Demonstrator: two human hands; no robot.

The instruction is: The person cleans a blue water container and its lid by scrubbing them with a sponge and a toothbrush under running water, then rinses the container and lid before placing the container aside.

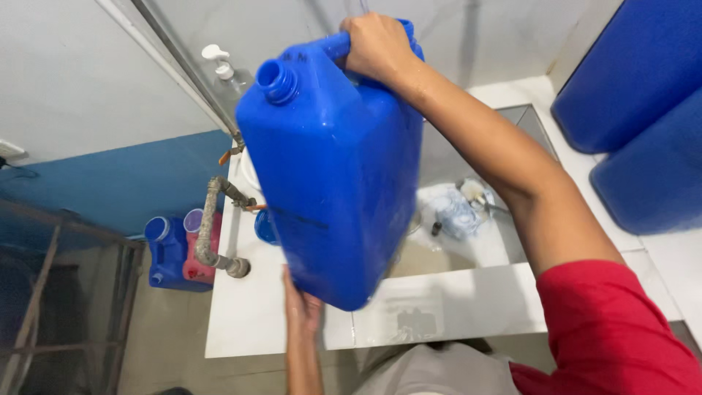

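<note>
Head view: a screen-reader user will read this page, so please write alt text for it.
A person lifts a large blue jerrycan, uncapped, over a white tiled sink, right hand gripping its top handle and left hand under its base. Blue barrels stand to the right.

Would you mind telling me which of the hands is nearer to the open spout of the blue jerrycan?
Right. The right hand grips the top handle just beside the spout of the blue jerrycan; the left hand supports the bottom corner, far below.
</note>
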